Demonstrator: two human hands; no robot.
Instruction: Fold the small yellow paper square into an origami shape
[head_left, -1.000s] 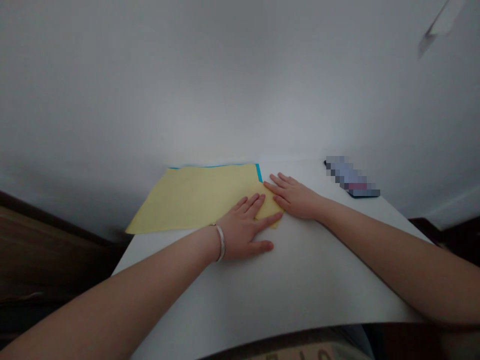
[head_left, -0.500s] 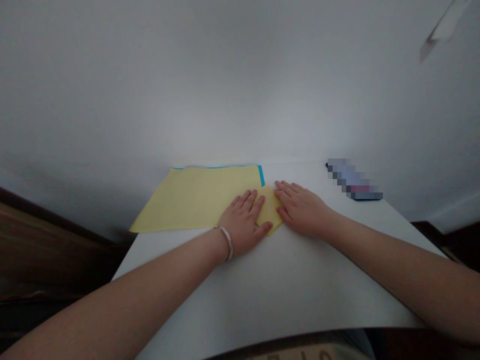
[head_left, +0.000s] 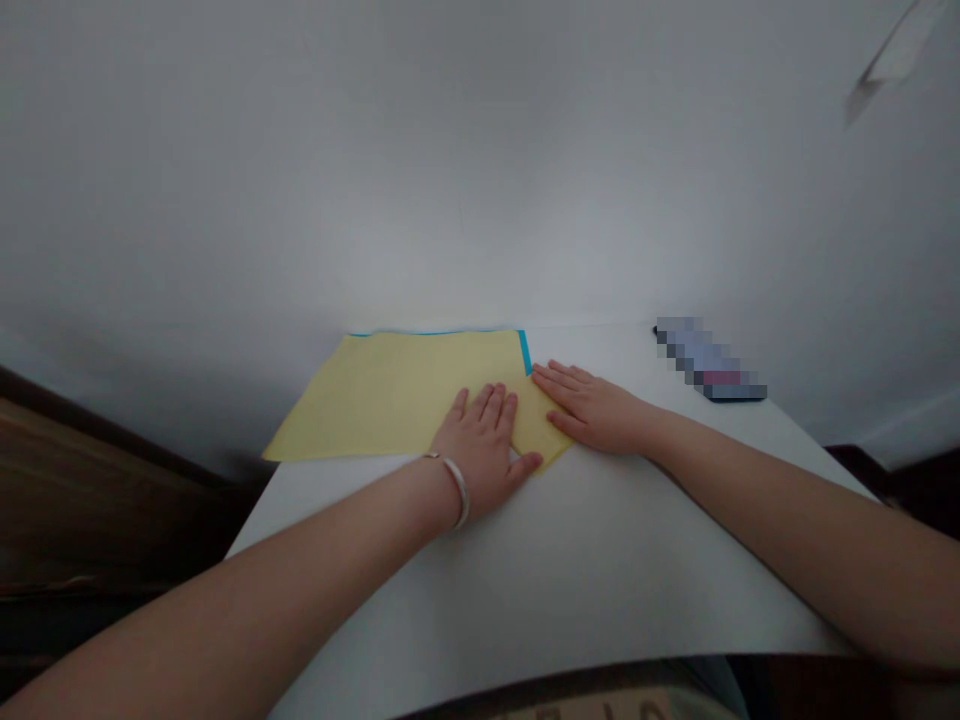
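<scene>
A large sheet of yellow paper [head_left: 390,395] lies on the white table, with thin blue strips showing along its far edge and upper right side. Its right end is folded into a pointed flap [head_left: 536,425]. My left hand [head_left: 484,450], with a pale bracelet at the wrist, rests flat on the paper at the flap's left side, fingers spread. From the right, my right hand [head_left: 596,408] lies flat with its fingertips on the flap's right edge. Part of the fold is hidden under both hands.
The white table [head_left: 555,570] stands against a pale wall [head_left: 480,180]. A phone-like object [head_left: 709,360], blurred by pixelation, lies at the back right. Brown wooden furniture [head_left: 97,500] is at the left.
My right hand has slid a little to the left, over the flap's upper right edge. My left hand's fingers have shifted slightly left and remain on the paper.
</scene>
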